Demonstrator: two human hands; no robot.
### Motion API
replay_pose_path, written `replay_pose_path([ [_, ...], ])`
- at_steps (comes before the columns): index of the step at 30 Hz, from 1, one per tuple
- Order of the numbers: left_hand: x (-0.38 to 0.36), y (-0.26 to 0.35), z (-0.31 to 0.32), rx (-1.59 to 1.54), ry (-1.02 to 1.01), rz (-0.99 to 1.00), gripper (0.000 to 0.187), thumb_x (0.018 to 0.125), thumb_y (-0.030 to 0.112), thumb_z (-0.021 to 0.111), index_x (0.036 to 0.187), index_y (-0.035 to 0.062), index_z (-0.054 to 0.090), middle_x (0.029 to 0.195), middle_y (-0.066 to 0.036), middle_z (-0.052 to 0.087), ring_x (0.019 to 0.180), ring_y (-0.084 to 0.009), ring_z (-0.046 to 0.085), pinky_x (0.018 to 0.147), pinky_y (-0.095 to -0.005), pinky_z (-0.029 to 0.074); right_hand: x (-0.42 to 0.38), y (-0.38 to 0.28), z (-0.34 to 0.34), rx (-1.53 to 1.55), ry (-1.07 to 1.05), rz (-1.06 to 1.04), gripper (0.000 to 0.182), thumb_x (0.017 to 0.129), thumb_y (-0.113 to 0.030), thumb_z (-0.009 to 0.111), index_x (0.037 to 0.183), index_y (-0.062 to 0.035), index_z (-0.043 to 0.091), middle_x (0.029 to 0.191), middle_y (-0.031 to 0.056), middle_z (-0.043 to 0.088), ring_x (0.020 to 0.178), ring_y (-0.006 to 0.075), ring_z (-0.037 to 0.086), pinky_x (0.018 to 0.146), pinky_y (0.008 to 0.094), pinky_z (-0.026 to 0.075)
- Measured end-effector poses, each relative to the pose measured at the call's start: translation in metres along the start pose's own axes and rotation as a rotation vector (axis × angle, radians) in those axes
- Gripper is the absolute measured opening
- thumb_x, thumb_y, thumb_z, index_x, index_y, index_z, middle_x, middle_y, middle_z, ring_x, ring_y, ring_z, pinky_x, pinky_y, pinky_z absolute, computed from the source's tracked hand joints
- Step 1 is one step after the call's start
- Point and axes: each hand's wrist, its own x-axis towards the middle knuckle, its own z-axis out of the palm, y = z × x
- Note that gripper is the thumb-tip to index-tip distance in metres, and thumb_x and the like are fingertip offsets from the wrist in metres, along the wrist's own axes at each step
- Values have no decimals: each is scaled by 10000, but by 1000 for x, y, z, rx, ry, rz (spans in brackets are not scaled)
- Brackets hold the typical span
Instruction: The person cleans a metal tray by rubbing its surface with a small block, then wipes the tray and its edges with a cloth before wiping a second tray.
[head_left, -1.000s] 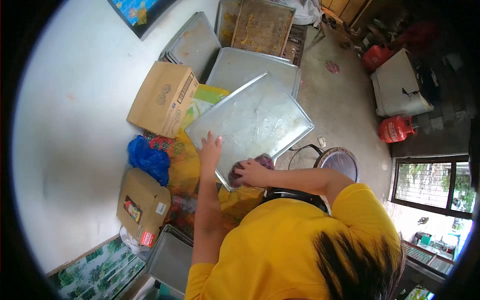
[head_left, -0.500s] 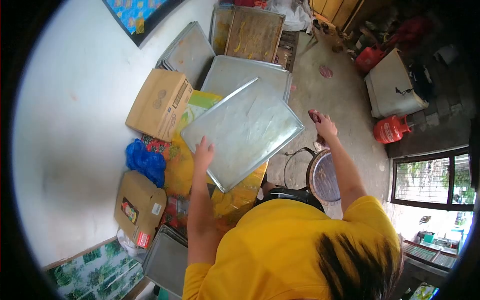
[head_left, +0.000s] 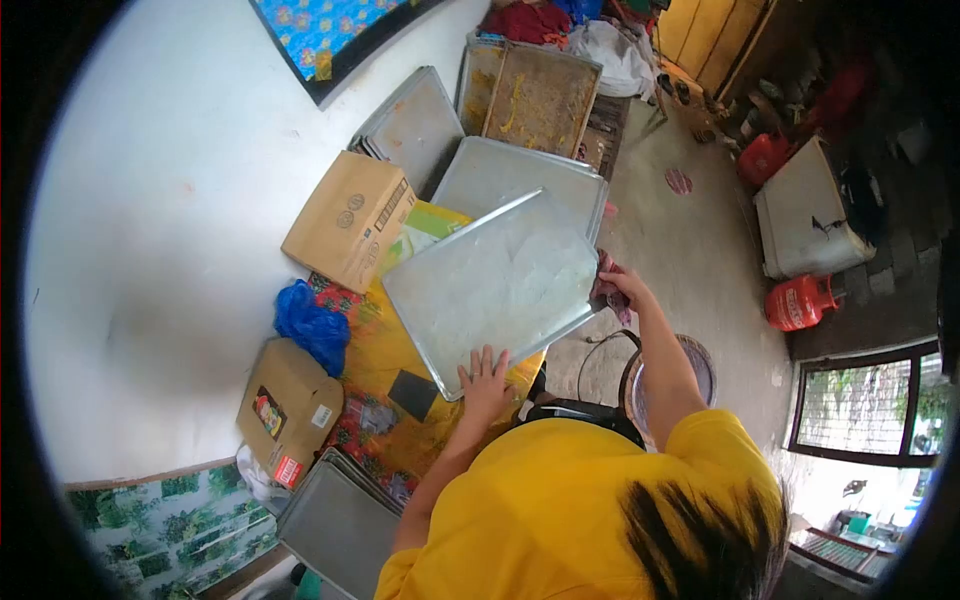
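Note:
A large metal tray [head_left: 500,285] lies tilted across the yellow table cover [head_left: 365,345], partly over other trays [head_left: 530,180]. My left hand [head_left: 487,385] rests on the tray's near edge with its fingers spread. At the tray's right corner, my right hand [head_left: 625,287] is closed on a dark red cloth [head_left: 611,290], which touches the rim. A dark square piece [head_left: 412,394] lies on the cover, left of my left hand.
Cardboard boxes [head_left: 350,220] and a blue plastic bag [head_left: 312,325] sit along the wall. More trays [head_left: 340,525] stand at the lower left. A round stool [head_left: 697,370] is below my right arm. Red gas cylinders [head_left: 800,302] stand at the right.
My right hand has brought the cloth in to the tray's right corner. My left hand has moved right along the near edge, its fingers now spread on it. The camera view has shifted.

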Motion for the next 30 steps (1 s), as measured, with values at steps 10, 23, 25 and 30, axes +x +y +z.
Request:
replay_pose_path([
  [10,33,6,-139,263,387,212,339,830,173,585,1168,160,602,1140,-107,641,988,-305,634,789,-483,507,-42,-107,17,230,-262,-392,325,928,-247,585,1191,-59,604,1057,58,646,912,153,613,730,295,508],
  [23,67,-5,-312,89,164,-64,275,883,354,596,957,96,656,783,-188,659,769,-387,640,667,-490,492,-94,-193,174,-1033,355,-1149,294,803,-107,633,1081,-183,688,987,149,636,934,318,590,846,390,487],
  [25,65,-20,-312,101,259,-115,254,892,351,578,963,113,628,782,-185,659,757,-390,643,662,-502,491,-97,-181,206,-974,70,-1268,375,834,-97,624,1201,-172,635,1009,131,657,1001,315,580,898,407,472],
  [30,70,-34,-317,177,369,-237,310,899,400,567,1122,191,617,807,-179,674,760,-385,653,670,-498,499,-61,-129,243,-733,-4,-1225,769,833,-125,625,1494,-189,239,1193,173,591,1058,365,560,945,419,448],
])
